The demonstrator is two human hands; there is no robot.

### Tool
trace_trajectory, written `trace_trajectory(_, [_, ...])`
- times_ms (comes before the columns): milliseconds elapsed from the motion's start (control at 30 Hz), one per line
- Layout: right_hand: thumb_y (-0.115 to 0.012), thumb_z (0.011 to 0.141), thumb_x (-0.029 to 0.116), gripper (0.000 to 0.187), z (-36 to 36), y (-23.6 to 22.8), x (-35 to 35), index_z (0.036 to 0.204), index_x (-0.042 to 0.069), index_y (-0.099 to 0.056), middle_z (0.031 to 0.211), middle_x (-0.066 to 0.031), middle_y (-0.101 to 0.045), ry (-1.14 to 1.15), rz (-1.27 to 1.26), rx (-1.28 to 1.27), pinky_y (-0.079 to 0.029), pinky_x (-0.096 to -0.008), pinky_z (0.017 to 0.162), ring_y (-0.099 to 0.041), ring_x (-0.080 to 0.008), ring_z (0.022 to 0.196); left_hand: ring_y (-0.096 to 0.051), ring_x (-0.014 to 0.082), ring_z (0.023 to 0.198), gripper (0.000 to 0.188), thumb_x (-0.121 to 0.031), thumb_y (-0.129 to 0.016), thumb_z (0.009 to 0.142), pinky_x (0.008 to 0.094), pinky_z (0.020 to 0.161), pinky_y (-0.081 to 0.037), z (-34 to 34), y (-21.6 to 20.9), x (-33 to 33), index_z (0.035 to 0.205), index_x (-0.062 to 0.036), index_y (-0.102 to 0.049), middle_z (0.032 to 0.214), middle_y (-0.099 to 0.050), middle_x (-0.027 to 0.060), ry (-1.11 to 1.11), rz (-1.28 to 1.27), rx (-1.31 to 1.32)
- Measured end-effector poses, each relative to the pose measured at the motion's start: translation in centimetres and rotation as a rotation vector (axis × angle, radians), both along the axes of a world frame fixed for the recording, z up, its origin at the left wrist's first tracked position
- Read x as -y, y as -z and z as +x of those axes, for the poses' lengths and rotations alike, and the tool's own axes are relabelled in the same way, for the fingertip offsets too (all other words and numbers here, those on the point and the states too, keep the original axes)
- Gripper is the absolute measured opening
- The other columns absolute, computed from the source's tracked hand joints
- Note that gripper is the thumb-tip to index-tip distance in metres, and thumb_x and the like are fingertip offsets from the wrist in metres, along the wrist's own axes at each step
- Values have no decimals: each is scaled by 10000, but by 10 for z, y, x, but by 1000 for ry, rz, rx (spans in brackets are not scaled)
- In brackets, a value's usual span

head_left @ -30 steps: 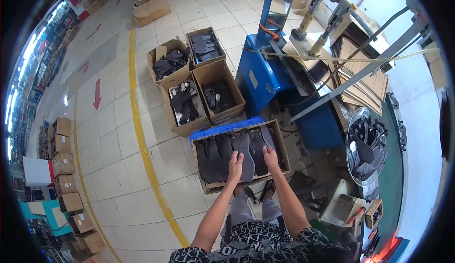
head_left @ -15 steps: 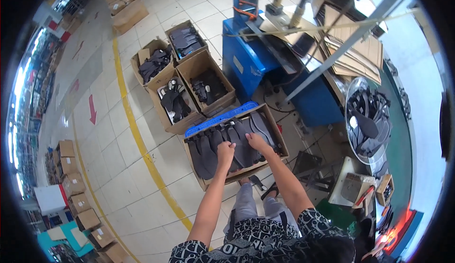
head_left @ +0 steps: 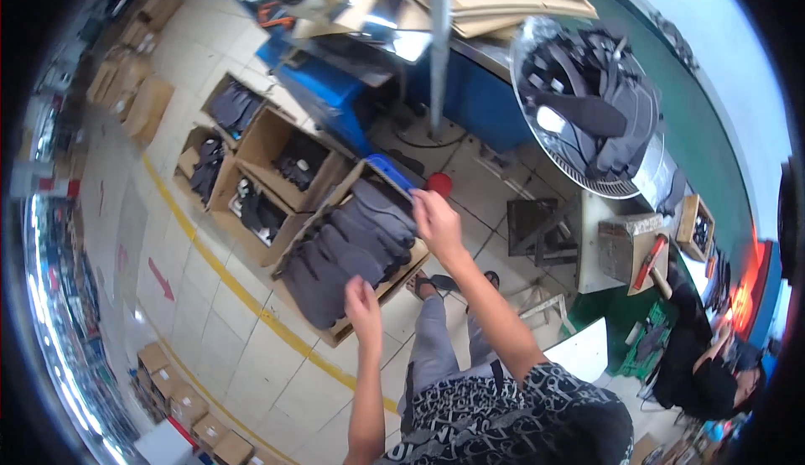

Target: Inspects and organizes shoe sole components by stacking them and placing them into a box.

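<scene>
A cardboard box (head_left: 342,332) stands on the floor in front of me, filled with rows of dark grey, curved flat pieces (head_left: 331,251) shaped like soles. My left hand (head_left: 363,307) hovers over the near edge of these pieces, fingers loosely bent and apart, with nothing visible in it. Near the box's right far corner is my right hand (head_left: 438,223), its fingers partly stretched and nothing visible between them. Whether either hand touches the box or pieces is hard to tell. A blue plastic rim (head_left: 390,171) shows along the box's far side.
Several open cartons (head_left: 260,201) with dark parts adjoin the box at far left. A round clear-walled basket (head_left: 587,113) of similar dark pieces stands at right, near a hammer (head_left: 650,262). Another person (head_left: 704,373) works at lower right. A blue machine (head_left: 323,88) stands beyond.
My view has swung right, bringing the basket and the other person further in. My hands have moved apart from above the middle of the box, the right one toward its right far corner.
</scene>
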State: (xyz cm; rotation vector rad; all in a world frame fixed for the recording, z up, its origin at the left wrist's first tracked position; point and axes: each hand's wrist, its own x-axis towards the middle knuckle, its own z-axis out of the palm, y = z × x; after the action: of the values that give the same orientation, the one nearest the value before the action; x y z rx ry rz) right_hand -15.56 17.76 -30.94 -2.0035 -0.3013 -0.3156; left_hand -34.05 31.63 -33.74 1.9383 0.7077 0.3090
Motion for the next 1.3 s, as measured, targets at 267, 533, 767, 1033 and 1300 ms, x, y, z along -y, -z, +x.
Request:
trace_trajectory(267, [-535, 834, 217, 236, -205, 382, 165, 959, 30, -607, 840, -212, -634, -92, -539, -1017, -471, -452, 721, -621, -363, 797, -562, 129, 559, 252, -90, -557, 877, 263, 528, -451, -159, 180, 87, 1124, -43, -541, 654, -595, 71, 441, -240, -609])
trace_trajectory(533, [-619, 746, 194, 405, -318, 623, 145, 1086, 7, -504, 986, -199, -621, -133, -666, -1075, -443, -473, 852, -564, -401, 1012, -503, 131, 559, 251, -53, -574, 837, 255, 538, -430, -171, 210, 81, 1082, 2, -578, 667, -552, 46, 319, -189, -884])
trace_trajectory(767, [-477, 863, 230, 266, -350, 641, 121, 1012, 27, -562, 886, -180, -643, -81, -516, -1441, -499, -443, 757, -636, -347, 855, -487, 89, 598, 278, -31, -535, 840, 227, 529, -408, -168, 210, 88, 1116, 2, -542, 708, -543, 37, 502, -67, -727])
trace_trajectory(1033, [-429, 898, 574, 549, -286, 329, 150, 1014, 58, -576, 794, -21, -632, -56, 1215, -1955, -486, -284, 603, -589, -134, 700, -566, 127, 780, 354, -141, -571, 880, 243, 699, -457, -151, 200, 100, 1194, -10, -476, 898, -616, 56, 448, -416, -490])
trace_trajectory(1300, [-402, 938, 490, 533, -149, -26, 257, 1058, 5, -589, 922, -75, -637, -483, 748, -1183, -506, -277, 742, -624, -141, 839, -532, 57, 728, 398, -297, -500, 937, 253, 639, -451, 68, -43, 218, 1186, 10, -553, 925, -638, 52, 955, -1120, -557])
